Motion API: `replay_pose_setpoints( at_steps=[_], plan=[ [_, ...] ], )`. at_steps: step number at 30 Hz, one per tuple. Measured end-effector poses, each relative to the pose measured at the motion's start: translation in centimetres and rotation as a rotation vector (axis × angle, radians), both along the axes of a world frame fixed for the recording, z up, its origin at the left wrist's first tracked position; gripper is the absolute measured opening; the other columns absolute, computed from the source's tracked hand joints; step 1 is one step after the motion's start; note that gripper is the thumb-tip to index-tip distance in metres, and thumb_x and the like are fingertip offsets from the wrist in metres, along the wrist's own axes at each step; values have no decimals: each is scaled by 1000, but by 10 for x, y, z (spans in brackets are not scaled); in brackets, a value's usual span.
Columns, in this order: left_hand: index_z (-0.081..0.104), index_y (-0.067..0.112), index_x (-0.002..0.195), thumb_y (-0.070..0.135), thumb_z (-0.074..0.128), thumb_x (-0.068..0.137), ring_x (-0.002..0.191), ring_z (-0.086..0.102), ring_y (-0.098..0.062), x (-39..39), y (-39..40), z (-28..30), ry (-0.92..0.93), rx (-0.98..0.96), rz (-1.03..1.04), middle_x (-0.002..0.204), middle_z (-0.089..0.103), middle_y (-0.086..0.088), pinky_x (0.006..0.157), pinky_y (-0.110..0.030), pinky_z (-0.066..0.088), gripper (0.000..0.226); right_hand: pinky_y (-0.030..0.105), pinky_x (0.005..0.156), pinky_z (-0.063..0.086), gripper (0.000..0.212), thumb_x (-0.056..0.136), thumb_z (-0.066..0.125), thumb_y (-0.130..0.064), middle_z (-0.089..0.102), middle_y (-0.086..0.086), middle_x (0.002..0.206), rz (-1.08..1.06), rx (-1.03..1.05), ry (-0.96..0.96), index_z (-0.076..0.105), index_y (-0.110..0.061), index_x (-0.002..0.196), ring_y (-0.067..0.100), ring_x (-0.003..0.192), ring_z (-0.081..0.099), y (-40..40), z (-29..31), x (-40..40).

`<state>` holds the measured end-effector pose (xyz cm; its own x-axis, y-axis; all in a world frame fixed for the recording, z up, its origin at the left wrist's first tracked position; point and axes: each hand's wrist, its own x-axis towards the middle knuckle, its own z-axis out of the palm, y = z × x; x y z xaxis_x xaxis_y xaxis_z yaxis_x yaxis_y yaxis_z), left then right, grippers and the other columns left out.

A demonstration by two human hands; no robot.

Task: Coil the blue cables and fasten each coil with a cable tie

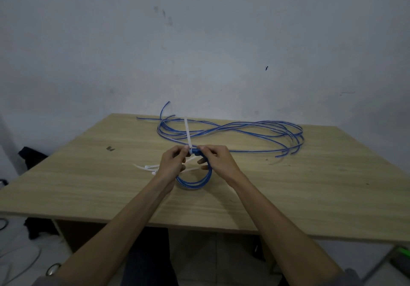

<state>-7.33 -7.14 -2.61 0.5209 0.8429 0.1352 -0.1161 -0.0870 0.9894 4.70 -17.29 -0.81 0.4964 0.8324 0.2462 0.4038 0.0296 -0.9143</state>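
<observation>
Small round coil (194,180) of glossy blue cable held up over the middle of the pale wood-grain table (288,192), its top bunched between both hands: left hand (172,163) pinching a flat white cable tie (187,133) at the coil, tail standing stiff and upright; right hand (216,160) gripping the bunched strands just beside it. Loose blue cables (233,131) sprawled in long thin loops at the far edge. Spare white ties (147,167) lying flat near the left wrist.
</observation>
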Motion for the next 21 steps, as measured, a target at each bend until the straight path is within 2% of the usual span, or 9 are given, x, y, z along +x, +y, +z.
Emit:
replay_pose_setpoints(
  at_steps=[2, 5, 10, 13, 15, 17, 21],
  plan=[
    [72, 18, 87, 33, 61, 99, 74, 53, -13, -2, 3, -1, 29, 81, -5, 70, 62, 9, 67, -30, 45, 23, 26, 72, 60, 27, 103, 56, -22, 75, 6, 109, 55, -1, 245, 70, -9, 122, 13, 84, 70, -2, 0, 3],
    [76, 17, 93, 31, 63, 98, 72, 60, -7, -7, 6, -1, 66, 198, -36, 79, 71, 8, 66, -25, 49, 19, 22, 72, 55, 25, 98, 63, -15, 75, 10, 108, 60, 37, 375, 71, -5, 120, 13, 83, 68, -2, -3, 8],
    [74, 20, 116, 23, 69, 94, 78, 64, -9, -9, 5, -3, 26, 188, -96, 95, 75, 0, 63, -24, 52, 22, 24, 69, 51, 21, 95, 67, -15, 77, 7, 103, 19, 43, 384, 75, -8, 114, 10, 80, 67, 2, -4, 13],
    [74, 26, 117, 28, 70, 94, 79, 61, -7, -11, 2, -5, 32, 190, -113, 101, 76, 6, 61, -24, 47, 24, 24, 65, 47, 23, 96, 66, -17, 77, 9, 103, 31, 34, 387, 75, -8, 115, 9, 76, 62, 1, -9, 14],
    [74, 30, 115, 29, 69, 93, 81, 63, 0, -12, -1, -6, 25, 212, -127, 104, 75, 11, 57, -18, 46, 22, 24, 65, 47, 23, 97, 66, -17, 77, 8, 102, 29, 36, 375, 75, -9, 116, 7, 74, 61, 0, -12, 11],
    [74, 27, 115, 26, 69, 94, 81, 64, 3, -12, -5, -6, 6, 247, -138, 105, 75, 11, 56, -14, 46, 22, 24, 67, 47, 21, 97, 65, -15, 77, 6, 100, 31, 38, 366, 75, -11, 115, 5, 73, 61, 0, -15, 8],
    [75, 25, 114, 27, 68, 95, 75, 63, -2, -10, -5, -7, 16, 274, -147, 102, 76, 7, 54, -17, 44, 21, 25, 69, 48, 18, 96, 66, -13, 77, 2, 96, 16, 37, 346, 77, -15, 110, 2, 71, 63, 1, -15, 7]
  ],
)
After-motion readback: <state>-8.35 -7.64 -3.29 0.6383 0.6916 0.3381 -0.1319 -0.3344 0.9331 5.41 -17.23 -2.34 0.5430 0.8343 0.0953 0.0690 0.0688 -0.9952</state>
